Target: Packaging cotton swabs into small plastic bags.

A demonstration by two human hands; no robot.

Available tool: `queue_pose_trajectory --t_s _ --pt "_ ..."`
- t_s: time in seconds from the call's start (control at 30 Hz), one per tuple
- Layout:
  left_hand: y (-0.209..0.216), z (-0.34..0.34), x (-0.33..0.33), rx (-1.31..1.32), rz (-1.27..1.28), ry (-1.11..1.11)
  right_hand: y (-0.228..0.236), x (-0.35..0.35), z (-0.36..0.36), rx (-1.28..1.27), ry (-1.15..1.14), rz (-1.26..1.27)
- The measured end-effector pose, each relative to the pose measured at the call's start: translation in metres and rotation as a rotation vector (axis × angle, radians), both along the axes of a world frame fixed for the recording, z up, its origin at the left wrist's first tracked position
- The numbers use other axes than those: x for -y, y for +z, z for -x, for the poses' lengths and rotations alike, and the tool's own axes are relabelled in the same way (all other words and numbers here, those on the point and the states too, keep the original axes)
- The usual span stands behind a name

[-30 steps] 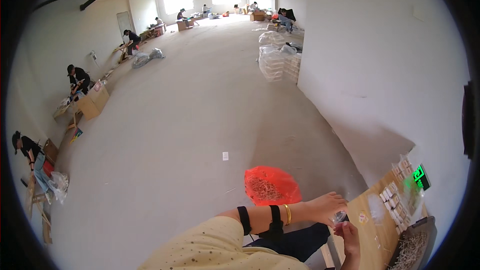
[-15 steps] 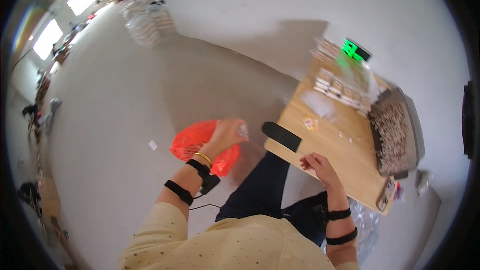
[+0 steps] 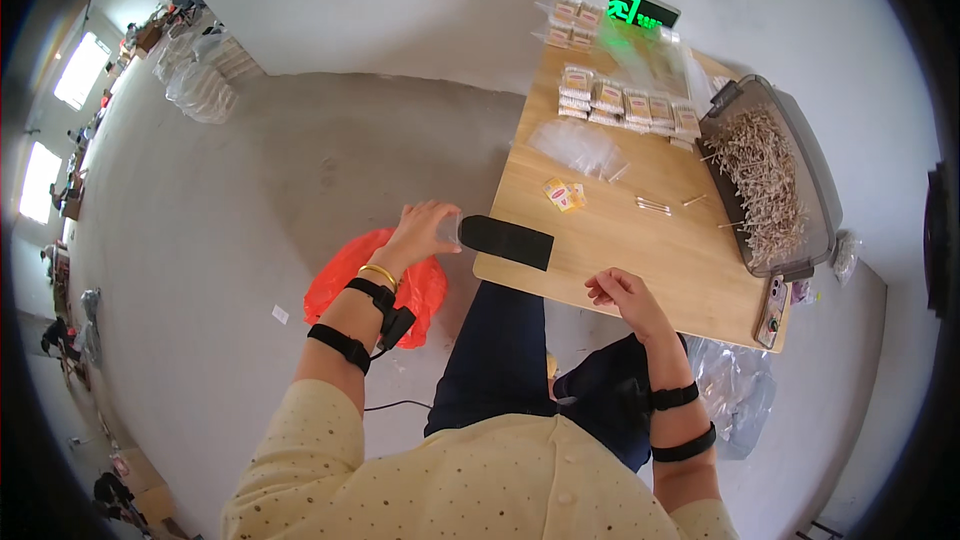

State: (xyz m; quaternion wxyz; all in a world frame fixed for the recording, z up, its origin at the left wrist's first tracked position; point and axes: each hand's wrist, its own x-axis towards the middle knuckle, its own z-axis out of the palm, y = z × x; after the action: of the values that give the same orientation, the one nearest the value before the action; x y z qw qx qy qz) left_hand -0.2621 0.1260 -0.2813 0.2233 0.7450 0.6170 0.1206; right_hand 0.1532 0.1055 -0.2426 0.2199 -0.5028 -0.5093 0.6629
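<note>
My left hand (image 3: 420,230) grips a small clear plastic bag (image 3: 452,228) between thumb and fingers, at the rounded end of a flat black strip (image 3: 508,243). That strip lies on the table's left front corner and juts past its edge. Whether the bag touches the strip I cannot tell. Below my left hand a red plastic bag (image 3: 425,290) is partly hidden by my wrist. My right hand (image 3: 622,292) hovers at the table's front edge with its fingers curled together, nothing visible in them. Farther back lie yellow cards (image 3: 563,194), cotton swabs (image 3: 653,206) and a pile of clear bags (image 3: 580,148).
Filled packets (image 3: 636,105) stand in rows on the wooden table (image 3: 610,240). At its right is a grey bin (image 3: 820,180) heaped with loose cotton swabs (image 3: 765,180). A phone (image 3: 772,310) sits at the right corner; a green lit sign (image 3: 640,8) stands behind. Wrapped bundles (image 3: 200,90) stand along the wall.
My view has turned toward the table. My left hand has come from over the red bag to the black strip's end, carrying the clear bag. My right hand's fingers are more closely curled.
</note>
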Motion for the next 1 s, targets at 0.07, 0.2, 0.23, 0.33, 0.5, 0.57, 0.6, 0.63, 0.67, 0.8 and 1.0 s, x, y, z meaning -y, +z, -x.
queue_pose_trajectory --t_s 0.07,0.2,0.23,0.33,0.5,0.57,0.6,0.63,0.67,0.8,1.0 --pt "0.001 -0.002 -0.004 0.024 -0.013 -0.043 -0.001 -0.001 0.001 0.001 0.002 0.002" --pt "0.008 -0.003 -0.009 0.062 -0.011 -0.095 -0.004 -0.002 0.000 -0.015 0.010 0.007" --pt "0.010 -0.005 -0.010 0.068 -0.011 -0.102 -0.005 -0.002 0.000 -0.021 0.014 0.008" --pt "0.014 -0.009 -0.012 0.092 -0.005 -0.127 -0.009 -0.002 0.000 -0.041 0.012 0.020" --pt "0.022 -0.037 -0.016 0.054 -0.016 -0.175 -0.008 0.002 0.001 -0.049 -0.001 0.042" --pt "0.025 -0.050 -0.014 -0.009 -0.056 -0.203 -0.014 0.003 0.001 -0.054 -0.012 0.053" --pt "0.025 -0.061 -0.014 -0.033 -0.078 -0.224 -0.016 0.004 -0.001 -0.061 -0.012 0.049" --pt "0.027 -0.069 -0.014 -0.086 -0.124 -0.232 -0.019 0.005 -0.001 -0.069 -0.014 0.044" --pt "0.031 -0.075 -0.013 -0.136 -0.174 -0.237 -0.020 0.005 -0.001 -0.075 -0.014 0.037" --pt "0.032 -0.113 -0.005 -0.078 -0.304 -0.229 -0.023 0.000 -0.007 -0.066 -0.066 0.002" --pt "0.017 -0.196 0.006 0.162 -0.211 -0.349 -0.054 -0.034 -0.049 0.175 -0.389 -0.310"
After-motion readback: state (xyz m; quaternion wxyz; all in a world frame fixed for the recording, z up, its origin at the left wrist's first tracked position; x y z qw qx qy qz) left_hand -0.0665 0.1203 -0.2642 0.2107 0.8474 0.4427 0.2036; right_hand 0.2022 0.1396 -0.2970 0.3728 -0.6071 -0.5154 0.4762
